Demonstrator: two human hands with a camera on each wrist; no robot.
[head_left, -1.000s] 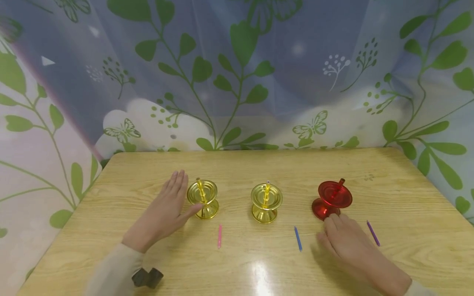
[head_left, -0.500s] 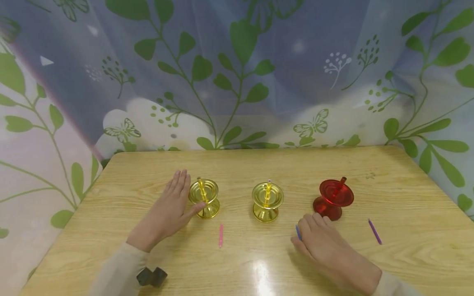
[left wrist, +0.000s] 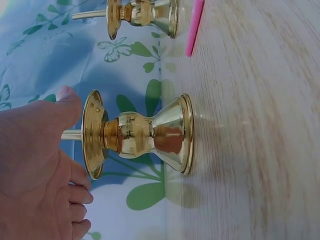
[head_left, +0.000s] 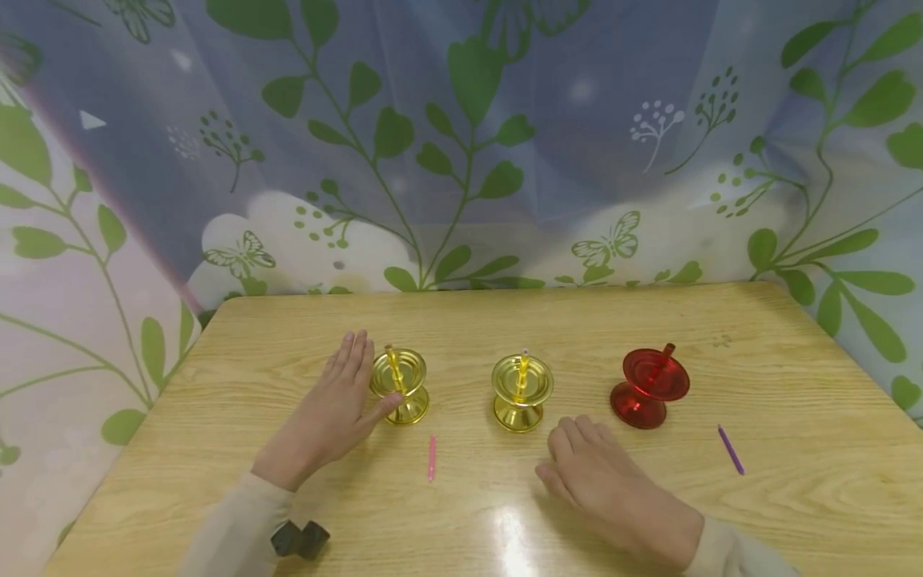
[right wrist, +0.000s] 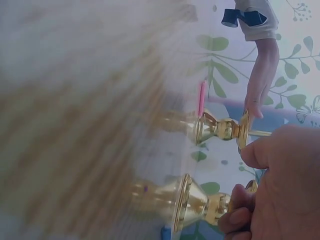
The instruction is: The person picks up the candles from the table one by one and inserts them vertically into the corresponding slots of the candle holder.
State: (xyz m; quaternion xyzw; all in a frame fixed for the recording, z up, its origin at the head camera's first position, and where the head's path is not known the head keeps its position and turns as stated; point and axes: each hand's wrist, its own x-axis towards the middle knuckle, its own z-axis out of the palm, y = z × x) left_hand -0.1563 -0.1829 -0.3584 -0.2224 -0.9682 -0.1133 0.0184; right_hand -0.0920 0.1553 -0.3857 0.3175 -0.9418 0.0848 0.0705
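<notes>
My left hand (head_left: 328,413) extends its straight fingers beside the left gold candle holder (head_left: 407,408), thumb in front of its dish; whether they touch is unclear. A second gold candle holder (head_left: 517,415) stands in the middle, a red one (head_left: 638,405) at the right. Each has a tube rising from its dish. Before the middle and red holders hovers my right hand (head_left: 606,481), fingers loosely bent; in the right wrist view nothing sits between thumb and fingers. A pink stick (head_left: 432,458) and a purple stick (head_left: 731,449), like thin candles, lie on the table; the blue one is hidden in the head view.
The wooden table (head_left: 476,320) ends at a patterned curtain (head_left: 461,160) behind and at both sides. A black device (head_left: 300,540) is by my left sleeve (head_left: 245,521). In the right wrist view a small blue patch (right wrist: 165,233) shows at the lower edge.
My right hand has moved left from in front of the red candle holder, passing over the blue stick, which it now covers. The left hand and candle holders stay in place.
</notes>
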